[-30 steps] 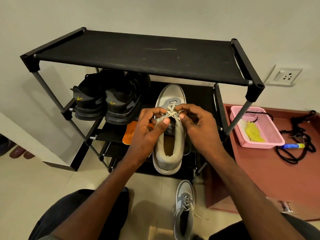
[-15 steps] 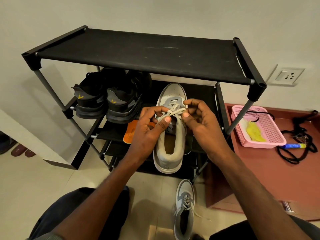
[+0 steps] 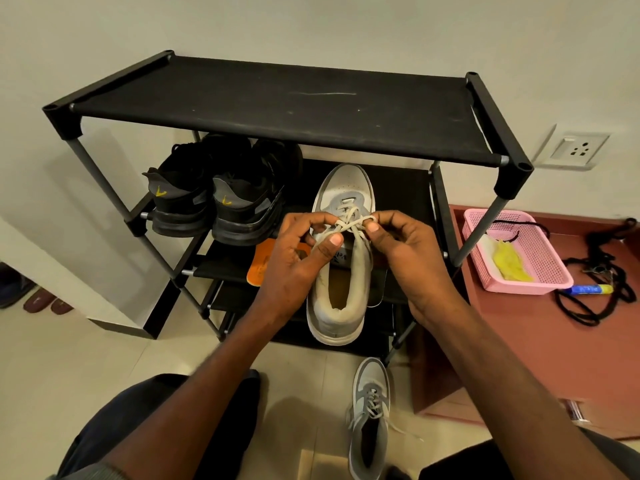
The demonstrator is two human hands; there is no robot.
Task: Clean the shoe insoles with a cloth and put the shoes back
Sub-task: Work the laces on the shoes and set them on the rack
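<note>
A white and grey shoe (image 3: pixel 341 258) is held up in front of the black shoe rack (image 3: pixel 277 109), toe pointing away toward the middle shelf, heel toward the person. Its upper is pale and a little grubby, with a grey panel round the eyelets and a padded cream collar; the opening shows a tan inner floor, though whether an insole lies inside cannot be told. The laces (image 3: pixel 349 221) are off-white and drawn together over the tongue. The left hand (image 3: pixel 294 261) pinches a lace strand between curled fingers, its thumb pressed on the tongue. The right hand (image 3: pixel 405 251) pinches the other strand just beside it, fingers curled tight. The hands cover the shoe's sides, so what bears its weight is hidden.

The matching second shoe (image 3: pixel 369 420) stands on the pale floor below, between the person's knees, laced, one lace end trailing to the right; its heel is cut off by the lower frame edge.

An orange insole (image 3: pixel 261 265) peeks from behind the left hand on a lower shelf, mostly covered. A grey flat piece (image 3: pixel 375 289) shows under the right wrist, too hidden to name. A pair of black shoes (image 3: pixel 214 199) with yellow marks sits on the left of the middle shelf, heels outward.

To the right, a pink basket (image 3: pixel 540 251) on a reddish counter (image 3: pixel 519 341) holds a yellow cloth (image 3: pixel 509 265), beside tangled black cords (image 3: pixel 602 278).
</note>
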